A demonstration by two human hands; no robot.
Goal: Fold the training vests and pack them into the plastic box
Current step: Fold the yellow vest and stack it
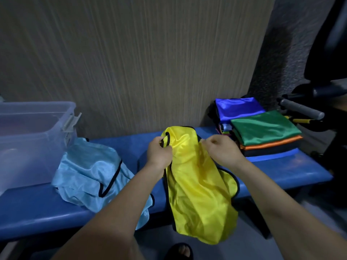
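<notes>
1. My left hand (158, 153) pinches one black-trimmed shoulder strap of the yellow vest (199, 186), and my right hand (223, 150) has its fingers curled on the other top corner. The vest hangs over the front edge of the blue bench (281, 167), its lower part off the bench.
2. The fabric looks slick; if either pinch loosens, I judge the vest slides off the front edge to the floor.
3. If I lay it down carelessly it may land on the light blue vest (90, 171) crumpled just beside it, tangling the two.
4. The plastic box (33, 139) sits at the bench's left end, the folded stack (262, 132) at the right end; a wide swing could topple that stack.
</notes>
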